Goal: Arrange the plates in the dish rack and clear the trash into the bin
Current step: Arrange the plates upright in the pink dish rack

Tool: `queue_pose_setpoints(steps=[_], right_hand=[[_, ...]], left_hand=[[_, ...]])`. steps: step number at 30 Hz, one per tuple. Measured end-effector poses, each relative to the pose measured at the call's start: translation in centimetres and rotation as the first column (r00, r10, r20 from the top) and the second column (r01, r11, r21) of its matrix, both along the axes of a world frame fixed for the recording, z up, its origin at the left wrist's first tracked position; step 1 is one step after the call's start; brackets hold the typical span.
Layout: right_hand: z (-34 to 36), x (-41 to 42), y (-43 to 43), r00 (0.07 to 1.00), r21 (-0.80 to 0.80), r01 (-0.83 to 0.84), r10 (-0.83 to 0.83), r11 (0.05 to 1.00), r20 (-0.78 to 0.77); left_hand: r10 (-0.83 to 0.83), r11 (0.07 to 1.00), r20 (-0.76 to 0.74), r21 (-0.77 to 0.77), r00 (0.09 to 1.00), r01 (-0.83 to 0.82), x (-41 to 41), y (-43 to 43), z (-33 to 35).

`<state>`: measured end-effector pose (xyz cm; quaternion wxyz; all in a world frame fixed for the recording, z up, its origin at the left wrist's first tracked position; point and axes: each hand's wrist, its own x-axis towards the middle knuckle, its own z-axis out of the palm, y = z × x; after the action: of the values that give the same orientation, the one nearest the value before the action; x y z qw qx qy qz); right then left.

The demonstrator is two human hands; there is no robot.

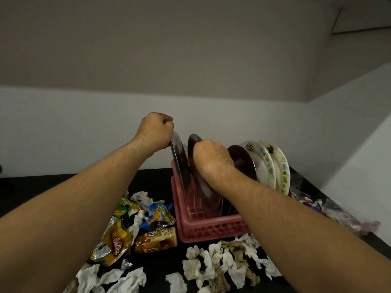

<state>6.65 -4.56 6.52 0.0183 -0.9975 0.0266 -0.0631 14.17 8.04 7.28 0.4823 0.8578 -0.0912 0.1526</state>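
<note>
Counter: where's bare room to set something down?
Bare counter left of the dish rack, between the snack wrappers and the wall. A small gap lies between those wrappers and the crumpled tissues. Crowded: tissues in front of the rack, plastic trash to its right.

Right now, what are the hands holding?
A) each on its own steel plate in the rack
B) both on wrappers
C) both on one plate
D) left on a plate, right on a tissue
A: the left hand grips the leftmost steel plate by its rim, the right hand grips the next steel plate, both in the pink rack.
</note>
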Motion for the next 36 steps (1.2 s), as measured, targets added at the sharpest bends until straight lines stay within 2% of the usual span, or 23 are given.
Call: queue_pose_setpoints(steps=[13, 17, 22, 36], right_hand=[[-0.6, 0.5, -0.4, 0.999, -0.147, -0.035, 0.037, 0.988, 0.012], [-0.8, 0.7, -0.6, 0.999, -0.108, -0.031, 0.028, 0.994, -0.023], [-1.9, 1.2, -1.3, 0.997, 0.005, 0.059, -0.059, 0.998, -0.050], [-2.6, 0.5, -3.9, 0.995, -0.003, -0.090, 0.090, 0.996, -0.033]], left_hand=[[-0.008, 1.000, -0.011, -0.019, 1.000, 0.008, 0.2, 0.1, -0.3], [-0.015, 1.000, -0.007, -0.017, 1.000, 0.015, 0.2, 0.1, -0.3], [-0.024, 1.000, -0.012, 0.004, 1.000, 0.024, 0.3, -0.2, -0.3], [-0.046, 0.996, -0.013, 0.079, 0.999, 0.047, 1.0, -1.8, -1.1]])
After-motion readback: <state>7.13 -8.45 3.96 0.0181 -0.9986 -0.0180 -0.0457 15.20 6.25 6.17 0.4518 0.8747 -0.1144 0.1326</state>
